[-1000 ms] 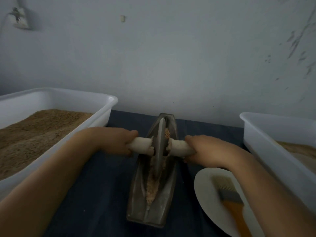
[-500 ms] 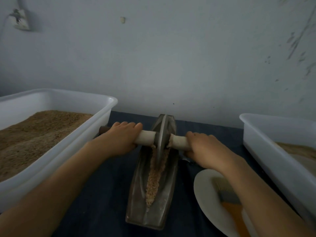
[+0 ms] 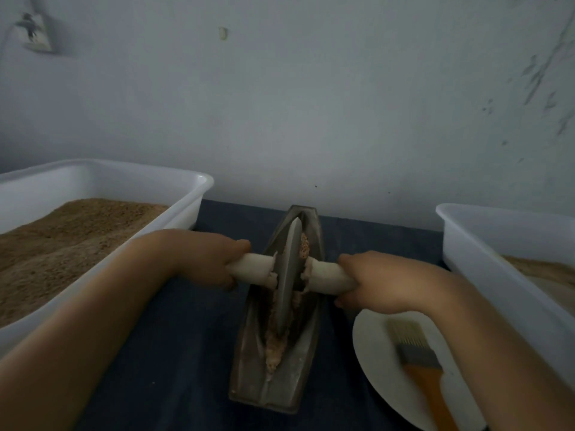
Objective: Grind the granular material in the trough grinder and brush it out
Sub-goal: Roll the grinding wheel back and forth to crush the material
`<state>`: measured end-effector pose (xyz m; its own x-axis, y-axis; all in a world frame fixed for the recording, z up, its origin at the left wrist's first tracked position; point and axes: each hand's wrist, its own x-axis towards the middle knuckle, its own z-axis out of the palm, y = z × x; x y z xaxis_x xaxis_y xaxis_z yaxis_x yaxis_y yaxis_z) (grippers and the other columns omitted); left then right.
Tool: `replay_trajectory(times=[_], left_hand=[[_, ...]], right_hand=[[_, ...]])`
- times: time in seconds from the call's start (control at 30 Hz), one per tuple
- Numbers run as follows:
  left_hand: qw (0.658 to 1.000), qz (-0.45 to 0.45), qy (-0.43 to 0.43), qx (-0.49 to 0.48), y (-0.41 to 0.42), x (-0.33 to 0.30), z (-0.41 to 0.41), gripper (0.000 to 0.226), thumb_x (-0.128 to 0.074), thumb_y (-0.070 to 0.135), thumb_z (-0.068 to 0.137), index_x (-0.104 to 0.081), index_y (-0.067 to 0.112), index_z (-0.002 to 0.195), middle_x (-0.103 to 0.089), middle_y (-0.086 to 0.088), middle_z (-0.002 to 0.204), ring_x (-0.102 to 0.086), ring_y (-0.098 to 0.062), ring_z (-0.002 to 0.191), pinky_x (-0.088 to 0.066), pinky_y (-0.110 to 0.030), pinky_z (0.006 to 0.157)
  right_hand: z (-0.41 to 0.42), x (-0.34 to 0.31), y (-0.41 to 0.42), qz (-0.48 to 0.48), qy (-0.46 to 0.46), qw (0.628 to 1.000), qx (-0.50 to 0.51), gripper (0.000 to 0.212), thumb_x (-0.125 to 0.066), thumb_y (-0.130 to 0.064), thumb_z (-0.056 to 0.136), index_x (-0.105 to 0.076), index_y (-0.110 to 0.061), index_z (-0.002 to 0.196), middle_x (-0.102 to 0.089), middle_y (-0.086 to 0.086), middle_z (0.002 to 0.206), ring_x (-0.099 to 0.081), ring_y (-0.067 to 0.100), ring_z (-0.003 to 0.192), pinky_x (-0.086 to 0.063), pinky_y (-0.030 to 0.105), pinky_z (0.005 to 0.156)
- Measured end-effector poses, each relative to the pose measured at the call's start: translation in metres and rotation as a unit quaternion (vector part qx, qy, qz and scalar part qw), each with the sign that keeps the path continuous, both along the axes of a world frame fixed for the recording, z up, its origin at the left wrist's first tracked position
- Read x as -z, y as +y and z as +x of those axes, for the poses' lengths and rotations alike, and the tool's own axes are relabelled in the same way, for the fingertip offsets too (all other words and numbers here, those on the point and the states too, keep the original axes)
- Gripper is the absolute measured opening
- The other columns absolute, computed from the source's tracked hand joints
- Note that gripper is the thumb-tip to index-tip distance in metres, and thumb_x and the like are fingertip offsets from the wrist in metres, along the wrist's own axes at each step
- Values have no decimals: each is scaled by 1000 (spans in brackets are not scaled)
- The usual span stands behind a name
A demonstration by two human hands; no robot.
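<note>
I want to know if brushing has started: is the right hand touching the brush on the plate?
Apart. The head view shows the right hand gripping the roller handle, while the brush lies untouched on the plate.

- You have nothing to read here: no text, label, brand, number or sign can be made out on anything in view.
</note>
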<state>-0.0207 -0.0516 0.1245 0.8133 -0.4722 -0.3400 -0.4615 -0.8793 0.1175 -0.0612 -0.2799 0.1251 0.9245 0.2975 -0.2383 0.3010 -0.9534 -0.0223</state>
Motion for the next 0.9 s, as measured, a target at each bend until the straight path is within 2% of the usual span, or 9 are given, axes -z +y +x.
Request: replay_trajectory(times=[0.07,0.17,0.3,0.4,0.5,0.6,0.7,0.8,0.9], left_hand=[[999,-12,-43,-11,-2,6,7,34,-57,26,91,-37,22,118,-52,-1,117,-51,-13,98,-40,-26,85],[987,-22,-159,-20,-6,20,20,35,-57,31,91,-39,19,119,-51,-1,122,-51,-18,109,-39,-33,95],[937,-27,-349,-22,-12,40,31,34,-51,34,92,-38,20,119,-48,0,121,-47,-20,111,-36,-34,96],[920,-37,-391,-22,-15,45,30,32,-51,32,92,-38,20,119,-48,0,119,-47,-19,108,-36,-32,94],[944,-11,-329,-13,-12,36,25,36,-52,33,92,-37,20,121,-50,0,121,-49,-19,111,-37,-33,96],[984,9,-179,-11,-9,18,13,41,-57,31,90,-36,22,124,-51,0,125,-50,-17,113,-39,-33,98],[999,32,-43,-2,-5,-1,-2,36,-59,28,90,-36,25,118,-52,3,115,-51,-13,101,-40,-25,86],[999,45,6,19,0,-9,-10,31,-58,29,91,-30,32,105,-43,14,91,-43,-4,83,-34,-17,69],[999,37,13,14,2,-8,-11,30,-57,28,91,-30,32,105,-43,12,91,-44,-6,83,-34,-19,71]], right_hand=[[10,9,-1,-5,-66,998,10,29,-54,-34,92,-46,-14,112,-53,0,103,-50,15,87,-35,26,60],[27,26,-8,-13,-184,983,16,25,-52,-32,92,-44,-16,110,-55,3,110,-53,22,97,-30,31,70],[40,42,-13,-9,-291,957,19,22,-51,-30,91,-44,-17,107,-54,2,108,-50,22,98,-24,31,68],[41,45,-13,-15,-311,950,24,21,-50,-28,91,-43,-17,108,-54,2,107,-49,22,97,-23,31,68],[33,37,-12,-17,-249,968,13,21,-50,-31,92,-42,-17,107,-54,3,109,-50,21,95,-24,30,69],[19,21,-7,-10,-145,989,5,21,-52,-29,92,-43,-16,106,-56,3,109,-45,15,83,-28,27,64],[2,3,-3,0,-9,1000,1,28,-56,-33,91,-47,-14,109,-53,0,96,-46,11,79,-31,20,53],[-12,-9,-4,8,61,998,-12,31,-59,-38,88,-54,-15,107,-58,0,96,-55,12,83,-39,22,62],[-14,-8,-4,10,61,998,-14,31,-59,-39,88,-53,-16,108,-58,-1,96,-53,11,81,-38,21,61]])
